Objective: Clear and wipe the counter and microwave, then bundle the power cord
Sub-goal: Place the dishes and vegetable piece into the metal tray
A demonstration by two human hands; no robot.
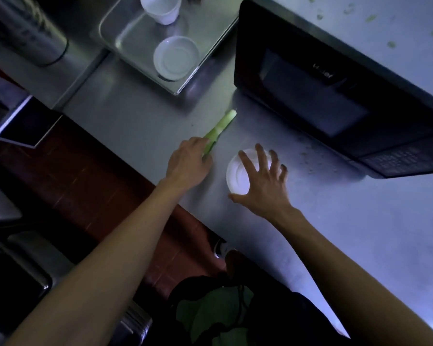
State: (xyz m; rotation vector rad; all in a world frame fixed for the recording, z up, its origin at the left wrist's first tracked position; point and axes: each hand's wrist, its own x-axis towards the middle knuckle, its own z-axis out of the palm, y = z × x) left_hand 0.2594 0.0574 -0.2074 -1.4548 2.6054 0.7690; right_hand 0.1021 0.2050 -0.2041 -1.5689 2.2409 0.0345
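Gripping a green stalk (219,129) on the counter (145,116), the left hand (188,163) curls round its near end — the right hand (263,181) spreads open over a white dish (238,176), just before the microwave (335,96).

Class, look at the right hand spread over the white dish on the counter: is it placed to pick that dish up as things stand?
Probably yes. The right hand is spread directly over the white dish, nothing lies between them, and the counter around is bare.
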